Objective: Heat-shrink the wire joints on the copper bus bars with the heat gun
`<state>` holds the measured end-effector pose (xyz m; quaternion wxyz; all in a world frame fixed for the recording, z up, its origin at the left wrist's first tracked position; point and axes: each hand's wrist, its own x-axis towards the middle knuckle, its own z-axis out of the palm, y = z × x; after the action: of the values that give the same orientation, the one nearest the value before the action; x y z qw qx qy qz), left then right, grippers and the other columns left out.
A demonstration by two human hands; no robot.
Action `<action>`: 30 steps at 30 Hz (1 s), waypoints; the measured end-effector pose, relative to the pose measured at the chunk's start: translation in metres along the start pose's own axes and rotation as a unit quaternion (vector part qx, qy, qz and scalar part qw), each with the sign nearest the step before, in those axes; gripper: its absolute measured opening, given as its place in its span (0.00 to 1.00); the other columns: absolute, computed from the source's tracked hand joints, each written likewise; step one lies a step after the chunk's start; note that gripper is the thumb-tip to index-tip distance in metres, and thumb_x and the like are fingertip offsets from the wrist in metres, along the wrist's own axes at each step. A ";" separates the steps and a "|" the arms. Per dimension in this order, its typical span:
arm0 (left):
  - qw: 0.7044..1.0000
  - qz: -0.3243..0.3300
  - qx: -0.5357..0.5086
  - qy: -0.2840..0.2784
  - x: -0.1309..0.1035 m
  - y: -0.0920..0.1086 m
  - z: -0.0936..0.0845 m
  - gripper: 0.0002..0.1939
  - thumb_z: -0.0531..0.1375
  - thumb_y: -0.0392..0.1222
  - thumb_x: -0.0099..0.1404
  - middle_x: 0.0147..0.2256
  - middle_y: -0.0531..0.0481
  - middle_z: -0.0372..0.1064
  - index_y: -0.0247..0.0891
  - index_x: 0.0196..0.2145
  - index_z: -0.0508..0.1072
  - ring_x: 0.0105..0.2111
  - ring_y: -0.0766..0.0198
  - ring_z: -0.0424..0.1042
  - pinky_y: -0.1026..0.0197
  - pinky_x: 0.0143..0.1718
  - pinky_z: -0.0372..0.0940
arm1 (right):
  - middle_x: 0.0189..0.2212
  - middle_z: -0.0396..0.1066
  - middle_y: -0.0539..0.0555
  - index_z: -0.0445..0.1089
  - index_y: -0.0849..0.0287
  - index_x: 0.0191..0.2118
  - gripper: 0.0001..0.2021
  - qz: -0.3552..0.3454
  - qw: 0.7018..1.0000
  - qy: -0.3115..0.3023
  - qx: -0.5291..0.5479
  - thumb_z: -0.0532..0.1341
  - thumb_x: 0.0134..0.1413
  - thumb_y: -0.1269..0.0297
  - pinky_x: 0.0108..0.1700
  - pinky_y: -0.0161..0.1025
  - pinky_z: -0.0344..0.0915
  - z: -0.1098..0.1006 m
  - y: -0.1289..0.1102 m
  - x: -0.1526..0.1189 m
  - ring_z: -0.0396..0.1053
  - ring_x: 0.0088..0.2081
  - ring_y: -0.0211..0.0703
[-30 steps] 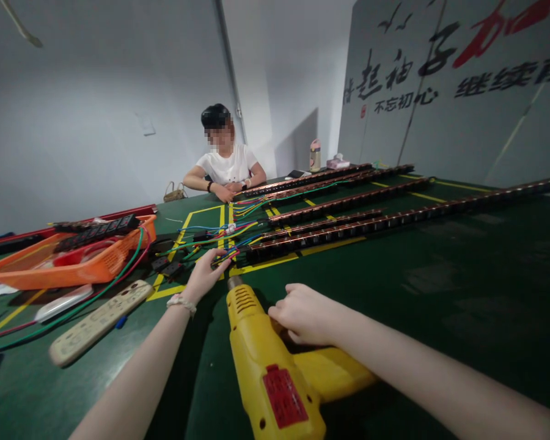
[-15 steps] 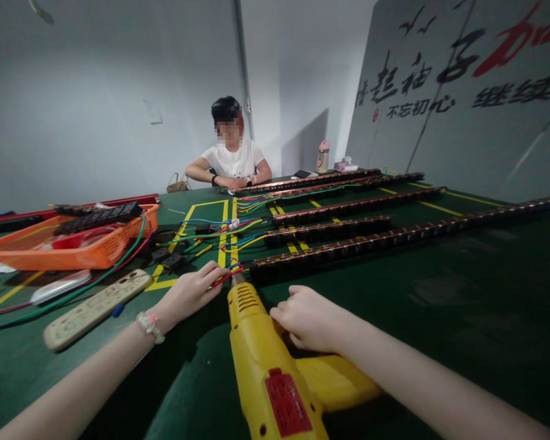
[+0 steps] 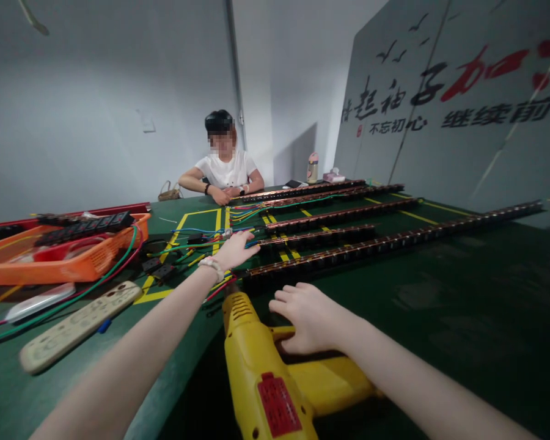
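Note:
My left hand [image 3: 238,250] reaches over the wire end of a short copper-topped black strip [image 3: 318,236]. Its thumb and fingers are apart around the wires there. A pale bracelet circles that wrist. Nearer me, a longer strip [image 3: 394,240] lies with red and yellow wires [image 3: 222,287] at its left end. A yellow heat gun [image 3: 252,348] lies below, its nozzle close to these wires. Beside its body, above the handle, my right hand [image 3: 307,315] hovers with loosely bent, separated fingers. I see nothing held in it.
An orange basket [image 3: 87,269] with black parts and wires stands left, near a beige power strip [image 3: 80,327]. More copper-topped strips [image 3: 343,214] lie farther back. Across the green table sits a person [image 3: 227,171], with a bottle [image 3: 312,168] to the right.
My left hand has let go of the red wires by the nozzle and moved forward to the short strip's wire end. My right hand's fingers have loosened slightly. The view has shifted.

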<state>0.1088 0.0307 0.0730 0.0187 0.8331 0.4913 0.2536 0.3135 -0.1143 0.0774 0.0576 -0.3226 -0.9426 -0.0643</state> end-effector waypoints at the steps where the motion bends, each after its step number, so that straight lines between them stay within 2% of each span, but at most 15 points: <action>1: 1.000 -0.006 0.015 -0.024 0.007 0.005 0.007 0.21 0.54 0.52 0.59 0.44 0.39 0.68 0.33 0.44 0.68 0.45 0.53 0.67 0.53 0.48 0.60 | 0.33 0.69 0.55 0.68 0.59 0.37 0.26 0.021 1.000 -0.001 0.009 0.60 0.40 0.40 0.37 0.42 0.57 -0.001 0.003 -0.002 0.66 0.37 0.50; 3: 0.997 -0.009 0.062 -0.055 0.016 0.014 0.017 0.23 0.55 0.53 0.57 0.45 0.37 0.66 0.33 0.44 0.67 0.46 0.49 0.66 0.51 0.48 0.59 | 0.32 0.69 0.55 0.68 0.59 0.35 0.31 0.069 0.997 -0.002 0.018 0.55 0.40 0.33 0.36 0.42 0.58 -0.004 0.010 -0.006 0.66 0.36 0.50; 4: 0.994 -0.010 0.088 -0.060 0.018 0.017 0.021 0.24 0.56 0.53 0.56 0.46 0.35 0.66 0.33 0.44 0.67 0.47 0.47 0.65 0.50 0.47 0.58 | 0.32 0.69 0.56 0.68 0.59 0.35 0.31 0.092 0.995 -0.002 0.023 0.52 0.44 0.32 0.35 0.41 0.58 -0.006 0.014 -0.008 0.67 0.36 0.50; 7: 0.987 -0.023 0.150 -0.062 0.022 0.022 0.025 0.26 0.57 0.53 0.56 0.46 0.33 0.66 0.32 0.47 0.64 0.48 0.44 0.64 0.48 0.47 0.57 | 0.32 0.70 0.55 0.68 0.58 0.33 0.28 0.170 0.985 0.009 0.039 0.41 0.59 0.42 0.34 0.39 0.57 -0.009 0.030 -0.011 0.67 0.35 0.46; 8: 0.984 -0.028 0.162 -0.072 0.023 0.021 0.025 0.27 0.57 0.54 0.56 0.45 0.33 0.67 0.32 0.46 0.64 0.47 0.44 0.64 0.47 0.46 0.57 | 0.32 0.70 0.55 0.67 0.58 0.32 0.27 0.204 0.978 0.015 0.038 0.39 0.61 0.45 0.33 0.39 0.57 -0.009 0.037 -0.013 0.68 0.35 0.46; 10: 0.978 -0.026 0.177 -0.110 0.025 0.019 0.021 0.27 0.56 0.58 0.54 0.41 0.36 0.69 0.34 0.44 0.66 0.44 0.45 0.67 0.48 0.45 0.58 | 0.32 0.70 0.57 0.66 0.58 0.29 0.24 0.303 0.953 -0.003 0.009 0.44 0.60 0.46 0.31 0.40 0.57 -0.005 0.054 -0.016 0.68 0.34 0.48; 12: 0.974 -0.010 0.178 -0.140 0.026 0.017 0.014 0.28 0.58 0.61 0.50 0.38 0.40 0.71 0.37 0.40 0.67 0.40 0.47 0.70 0.50 0.42 0.60 | 0.33 0.70 0.58 0.66 0.59 0.30 0.15 0.359 0.933 -0.024 -0.009 0.53 0.56 0.52 0.31 0.40 0.58 0.001 0.070 -0.018 0.67 0.36 0.50; 14: 0.977 0.007 0.170 -0.125 0.029 0.020 0.003 0.28 0.58 0.62 0.48 0.37 0.42 0.71 0.39 0.40 0.67 0.37 0.49 0.71 0.54 0.38 0.62 | 0.32 0.69 0.57 0.66 0.59 0.29 0.14 0.372 0.928 -0.026 0.003 0.54 0.56 0.54 0.31 0.40 0.59 0.008 0.082 -0.020 0.67 0.37 0.50; 17: 0.985 0.019 0.164 -0.047 0.033 0.033 -0.017 0.29 0.58 0.60 0.50 0.35 0.44 0.71 0.38 0.44 0.65 0.35 0.51 0.71 0.57 0.34 0.62 | 0.34 0.68 0.59 0.66 0.59 0.30 0.13 0.366 0.930 -0.003 0.025 0.55 0.53 0.53 0.35 0.41 0.60 0.017 0.089 -0.020 0.64 0.41 0.53; 22: 0.980 0.081 0.183 0.017 0.030 0.068 -0.049 0.28 0.58 0.59 0.51 0.32 0.44 0.70 0.35 0.42 0.66 0.34 0.53 0.70 0.57 0.35 0.62 | 0.46 0.61 0.64 0.62 0.62 0.48 0.24 0.356 0.933 0.012 0.038 0.56 0.50 0.50 0.45 0.47 0.57 0.031 0.090 -0.017 0.59 0.48 0.56; 25: 0.981 0.072 0.177 0.025 0.017 0.081 -0.054 0.28 0.58 0.61 0.49 0.29 0.46 0.70 0.36 0.40 0.66 0.30 0.55 0.70 0.58 0.33 0.62 | 0.50 0.59 0.65 0.58 0.62 0.53 0.28 0.352 0.934 0.021 0.053 0.55 0.51 0.48 0.49 0.47 0.53 0.037 0.093 -0.016 0.55 0.53 0.57; 30: 0.993 0.021 0.112 0.040 -0.008 0.081 -0.046 0.28 0.59 0.64 0.47 0.28 0.48 0.70 0.37 0.37 0.68 0.28 0.57 0.70 0.60 0.31 0.61 | 0.57 0.49 0.74 0.50 0.70 0.59 0.42 0.438 0.896 -0.013 0.072 0.53 0.48 0.39 0.53 0.52 0.48 0.047 0.102 -0.017 0.45 0.59 0.66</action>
<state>0.1506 -0.0277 0.1324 -0.0999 0.8292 0.4997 0.2298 0.3861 -0.0373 0.0376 0.0908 -0.6987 -0.7085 0.0402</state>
